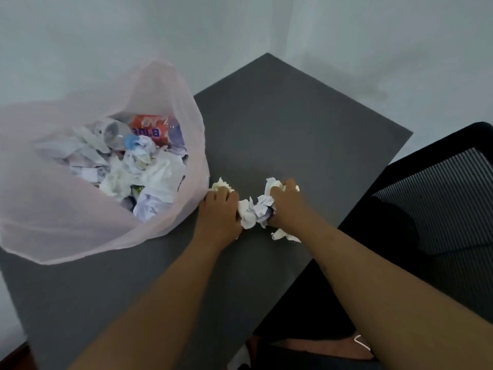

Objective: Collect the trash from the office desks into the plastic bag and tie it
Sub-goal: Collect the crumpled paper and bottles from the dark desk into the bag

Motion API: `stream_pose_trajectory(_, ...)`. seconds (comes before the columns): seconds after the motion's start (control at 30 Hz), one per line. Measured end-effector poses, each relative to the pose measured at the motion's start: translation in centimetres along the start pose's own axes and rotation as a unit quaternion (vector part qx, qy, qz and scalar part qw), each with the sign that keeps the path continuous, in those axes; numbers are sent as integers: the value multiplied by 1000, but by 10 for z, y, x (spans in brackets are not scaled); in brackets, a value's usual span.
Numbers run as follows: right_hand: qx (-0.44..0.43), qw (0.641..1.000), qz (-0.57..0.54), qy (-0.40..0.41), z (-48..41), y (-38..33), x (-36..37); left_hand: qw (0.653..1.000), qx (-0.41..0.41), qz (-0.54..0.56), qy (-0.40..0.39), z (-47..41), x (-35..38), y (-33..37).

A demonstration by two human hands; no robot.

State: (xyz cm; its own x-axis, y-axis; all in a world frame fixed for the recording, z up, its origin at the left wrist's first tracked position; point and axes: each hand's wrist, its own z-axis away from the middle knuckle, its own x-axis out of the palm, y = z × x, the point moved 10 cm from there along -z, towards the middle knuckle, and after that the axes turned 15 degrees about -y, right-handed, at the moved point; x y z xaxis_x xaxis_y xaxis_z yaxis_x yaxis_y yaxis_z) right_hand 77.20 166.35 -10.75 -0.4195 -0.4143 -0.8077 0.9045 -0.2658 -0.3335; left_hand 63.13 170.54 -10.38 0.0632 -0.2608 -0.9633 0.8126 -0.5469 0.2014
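Note:
A pale pink plastic bag point(66, 214) stands open on the left of the grey desk point(293, 134), filled with crumpled paper, a clear bottle and an orange wrapper. My left hand point(220, 209) grips a cream crumpled tissue point(221, 185) right beside the bag's edge. My right hand point(286, 204) grips crumpled white paper point(262, 205). More crumpled paper point(246, 216) sits between the two hands. A small white scrap point(284, 235) lies on the desk just under my right wrist.
A black mesh office chair point(440, 198) stands at the desk's right edge. Pale walls meet behind the desk's far corner. A dark floor shows below the desk's near right edge.

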Motion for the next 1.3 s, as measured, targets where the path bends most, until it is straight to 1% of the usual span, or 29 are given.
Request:
stream_pose_trajectory(0.13,6,1000,-17,-6,-10,-7,1,1000,1,-10,-22,1,3,-12)
stream_pose_trajectory(0.27,2,997,-42,-59,2,-7,-9,996,8,-44,-83,10,9,-10)
stream_pose_trajectory(0.3,3,997,-44,-65,8,-6,-14,995,16,-49,-87,14,11,-8)
stream_pose_trajectory(0.4,6,996,-68,-54,28,-1,-30,998,29,-22,-52,38,2,-3)
stream_pose_trajectory(0.47,15,996,-72,-43,44,7,-33,999,23,-7,-25,59,0,1)
stream_pose_trajectory(0.57,19,999,-36,-32,71,20,-32,1000,-13,-2,-13,92,7,6)
stream_pose_trajectory(0.63,15,1000,10,-3,91,31,-36,999,-41,0,-28,114,21,11)
stream_pose_trajectory(0.73,4,994,85,61,131,60,-54,993,-87,1,-78,144,52,18)
stream_pose_trajectory(0.83,-1,981,154,119,190,115,-81,984,-138,14,-112,171,77,19)
stream_pose_trajectory(0.9,26,974,193,119,232,169,-90,976,-162,10,-142,187,93,20)
stream_pose_trajectory(0.97,51,972,212,89,268,221,-85,972,-172,13,-163,202,108,25)
stream_pose_trajectory(1.03,53,975,205,61,297,255,-66,971,-179,26,-159,210,114,27)
stream_pose_trajectory(1.1,40,979,189,58,315,268,-47,969,-186,40,-157,210,114,28)
stream_pose_trajectory(1.13,35,981,179,66,320,270,-43,968,-187,39,-162,210,115,29)
stream_pose_trajectory(1.2,37,984,131,113,325,271,-49,967,-188,34,-168,209,117,30)
stream_pose_trajectory(1.3,42,984,56,163,331,265,-56,968,-195,35,-154,211,118,28)
